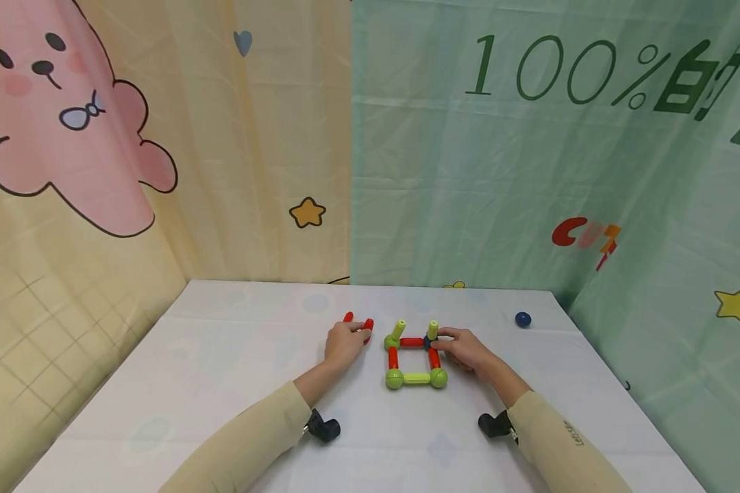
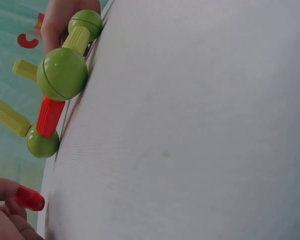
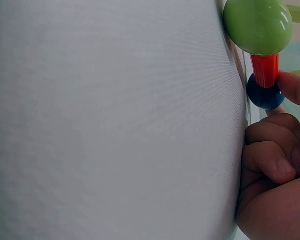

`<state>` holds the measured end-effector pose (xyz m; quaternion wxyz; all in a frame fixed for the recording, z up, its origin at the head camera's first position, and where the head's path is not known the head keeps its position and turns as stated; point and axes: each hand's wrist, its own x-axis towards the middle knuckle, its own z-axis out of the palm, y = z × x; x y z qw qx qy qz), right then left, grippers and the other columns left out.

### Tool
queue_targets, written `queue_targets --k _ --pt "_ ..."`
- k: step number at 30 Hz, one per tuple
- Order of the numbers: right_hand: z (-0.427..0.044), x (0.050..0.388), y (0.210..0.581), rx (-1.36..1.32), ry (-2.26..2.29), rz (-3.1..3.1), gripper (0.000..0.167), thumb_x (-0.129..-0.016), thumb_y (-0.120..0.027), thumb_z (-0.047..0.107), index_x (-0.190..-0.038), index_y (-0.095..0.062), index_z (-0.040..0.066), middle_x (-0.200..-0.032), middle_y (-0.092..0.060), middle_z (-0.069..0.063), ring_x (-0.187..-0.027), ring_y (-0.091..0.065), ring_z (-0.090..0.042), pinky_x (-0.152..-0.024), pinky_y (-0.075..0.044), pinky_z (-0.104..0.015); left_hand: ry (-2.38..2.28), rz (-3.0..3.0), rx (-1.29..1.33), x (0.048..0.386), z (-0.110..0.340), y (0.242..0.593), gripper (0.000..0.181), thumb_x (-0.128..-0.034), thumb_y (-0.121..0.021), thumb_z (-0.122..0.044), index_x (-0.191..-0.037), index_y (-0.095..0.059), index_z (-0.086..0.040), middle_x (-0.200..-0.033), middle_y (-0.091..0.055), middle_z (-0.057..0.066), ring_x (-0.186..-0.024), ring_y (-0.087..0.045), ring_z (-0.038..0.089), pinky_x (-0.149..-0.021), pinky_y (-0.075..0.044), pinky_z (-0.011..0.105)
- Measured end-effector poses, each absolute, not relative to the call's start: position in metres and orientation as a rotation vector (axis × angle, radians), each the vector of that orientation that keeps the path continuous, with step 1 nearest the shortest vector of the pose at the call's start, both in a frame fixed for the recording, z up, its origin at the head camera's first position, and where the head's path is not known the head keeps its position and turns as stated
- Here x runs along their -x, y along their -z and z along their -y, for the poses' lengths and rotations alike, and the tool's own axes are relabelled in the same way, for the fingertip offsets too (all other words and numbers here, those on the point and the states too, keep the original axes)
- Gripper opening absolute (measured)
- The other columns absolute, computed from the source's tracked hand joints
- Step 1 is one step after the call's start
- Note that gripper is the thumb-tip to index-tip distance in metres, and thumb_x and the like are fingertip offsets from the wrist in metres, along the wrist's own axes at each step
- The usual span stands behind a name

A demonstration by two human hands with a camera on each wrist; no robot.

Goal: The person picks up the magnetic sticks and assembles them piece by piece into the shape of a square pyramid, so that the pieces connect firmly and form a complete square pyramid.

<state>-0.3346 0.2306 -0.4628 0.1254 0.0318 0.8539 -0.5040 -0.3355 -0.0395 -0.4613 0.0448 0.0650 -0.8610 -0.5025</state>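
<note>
On the white table stands a square frame of red rods and a yellow-green rod (image 1: 416, 378) joined by balls. Its corners are green balls (image 1: 395, 378) and one dark blue ball (image 3: 264, 96). Two yellow-green rods (image 1: 399, 329) rise from the far corners. My right hand (image 1: 466, 349) pinches the blue ball at the far right corner between thumb and finger, its other fingers curled in the right wrist view. Left of the frame, my left hand (image 1: 343, 344) holds a red rod (image 2: 30, 198), apart from the frame. A second red rod (image 1: 348, 316) shows just beyond that hand.
A loose dark blue ball (image 1: 523, 319) lies at the far right of the table (image 1: 234, 356). Printed curtains (image 1: 444, 178) hang behind the table and along both sides. Dark wrist devices (image 1: 324, 428) sit under both sleeves.
</note>
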Motion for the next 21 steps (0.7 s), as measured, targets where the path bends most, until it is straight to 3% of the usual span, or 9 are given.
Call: queue_targets --k 12,19,21 --pt "-0.231 0.334 0.463 -0.089 1.466 -2.491 0.043 -0.094 -0.067 0.028 -0.135 -0.063 0.016 -0.054 -0.033 0.002 -0.044 -0.026 -0.015 -0.044 -0.024 -0.025 1.705 2.573 -0.181 0.322 0.042 0.460 0.032 -0.0950 -0.068 -0.022 -0.125 -0.072 -0.010 -0.133 -0.066 0.012 -0.136 -0.048 0.033 -0.100 -0.052 0.043" --pt "-0.230 0.334 0.462 -0.088 1.465 -2.488 0.045 -0.094 -0.067 0.029 -0.136 -0.062 0.015 -0.054 -0.033 0.002 -0.043 -0.027 -0.015 -0.044 -0.024 -0.025 1.765 2.576 -0.118 0.310 0.045 0.459 0.031 -0.0943 -0.069 -0.020 -0.124 -0.073 -0.012 -0.128 -0.069 0.010 -0.117 -0.056 0.027 -0.088 -0.051 0.038" --pt "-0.230 0.335 0.462 -0.091 1.465 -2.487 0.044 -0.094 -0.067 0.029 -0.136 -0.062 0.015 -0.054 -0.033 0.002 -0.043 -0.027 -0.015 -0.044 -0.024 -0.025 1.779 2.579 -0.099 0.306 0.045 0.459 0.031 -0.0943 -0.069 -0.020 -0.124 -0.073 -0.012 -0.127 -0.070 0.009 -0.118 -0.057 0.026 -0.090 -0.050 0.037"
